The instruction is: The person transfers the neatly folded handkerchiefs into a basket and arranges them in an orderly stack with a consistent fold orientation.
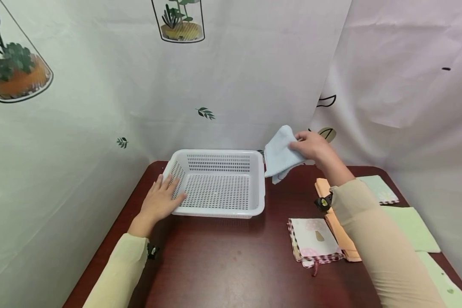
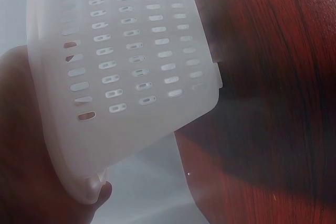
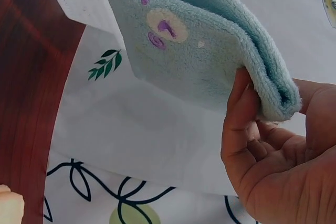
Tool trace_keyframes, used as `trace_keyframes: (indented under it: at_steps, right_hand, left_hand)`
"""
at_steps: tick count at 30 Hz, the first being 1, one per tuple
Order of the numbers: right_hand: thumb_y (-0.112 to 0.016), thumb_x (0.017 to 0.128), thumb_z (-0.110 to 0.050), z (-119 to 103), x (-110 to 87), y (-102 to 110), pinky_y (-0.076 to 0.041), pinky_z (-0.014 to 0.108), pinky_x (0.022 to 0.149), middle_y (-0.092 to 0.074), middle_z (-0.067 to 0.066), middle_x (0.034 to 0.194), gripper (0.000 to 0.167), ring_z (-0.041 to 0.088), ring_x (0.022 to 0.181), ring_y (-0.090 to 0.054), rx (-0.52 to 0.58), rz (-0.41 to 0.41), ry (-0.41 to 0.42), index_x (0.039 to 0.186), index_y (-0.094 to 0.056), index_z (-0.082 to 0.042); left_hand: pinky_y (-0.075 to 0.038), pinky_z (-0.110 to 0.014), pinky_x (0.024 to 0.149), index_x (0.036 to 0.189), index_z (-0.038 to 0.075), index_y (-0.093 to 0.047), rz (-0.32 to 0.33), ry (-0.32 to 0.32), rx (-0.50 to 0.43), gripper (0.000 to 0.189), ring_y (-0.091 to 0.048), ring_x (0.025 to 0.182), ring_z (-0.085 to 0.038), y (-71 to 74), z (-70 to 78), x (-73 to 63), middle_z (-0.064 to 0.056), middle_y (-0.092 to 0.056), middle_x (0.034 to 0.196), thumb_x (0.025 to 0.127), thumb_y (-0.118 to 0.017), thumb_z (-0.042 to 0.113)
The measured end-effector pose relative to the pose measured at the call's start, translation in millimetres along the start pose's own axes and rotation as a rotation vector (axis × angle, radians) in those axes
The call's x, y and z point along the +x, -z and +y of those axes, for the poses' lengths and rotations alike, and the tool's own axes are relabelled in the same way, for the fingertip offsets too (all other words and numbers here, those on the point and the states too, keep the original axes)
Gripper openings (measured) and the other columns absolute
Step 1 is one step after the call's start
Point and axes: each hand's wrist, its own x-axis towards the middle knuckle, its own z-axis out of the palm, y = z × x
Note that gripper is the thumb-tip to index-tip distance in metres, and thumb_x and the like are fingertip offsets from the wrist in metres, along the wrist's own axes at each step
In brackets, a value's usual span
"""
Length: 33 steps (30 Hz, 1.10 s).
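My left hand rests on the left rim of a white plastic basket, its fingers spread over the edge near the front left corner. Slotted basket wall fills much of the left wrist view and hides part of that hand. To the right of the basket, my right hand pinches a folded light blue towel by its edge, held up above the table. Seen from the right wrist, the towel is fluffy, with purple and cream embroidery, and the thumb and fingers grip its folded corner.
On the dark red table at right lies a folded white checked-edge cloth. Beside it are orange cloths, a pale mint cloth and green cloths, partly behind my right arm. A patterned white curtain hangs behind.
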Motion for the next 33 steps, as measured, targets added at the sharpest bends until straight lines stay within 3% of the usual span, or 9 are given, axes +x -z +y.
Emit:
trace_keyframes:
  at_steps: [11,33]
  right_hand:
    - [-0.059,0.099,-0.025,-17,4.7,-13,-0.050,0.035,0.080,-0.054,0.024,0.135,0.040,0.032,0.105,-0.057,0.043,-0.016,0.029,0.131,-0.059,-0.001]
    - [-0.060,0.098,-0.021,-37,18.8,-54,-0.051,0.026,0.072,-0.060,0.019,0.124,0.035,0.023,0.091,-0.061,0.176,-0.034,0.017,0.126,-0.062,0.000]
  left_hand:
    - [-0.008,-0.060,0.123,0.158,0.004,-0.032,0.005,-0.005,0.006,0.078,0.000,0.154,-0.047,-2.8,-2.0,0.5,-0.022,-0.017,0.167,0.101,-0.046,0.055]
    - [-0.010,-0.059,0.123,0.158,0.004,-0.033,0.018,0.006,0.008,0.076,-0.002,0.154,-0.047,-3.1,-1.8,0.7,-0.023,-0.018,0.166,0.100,-0.048,0.052]
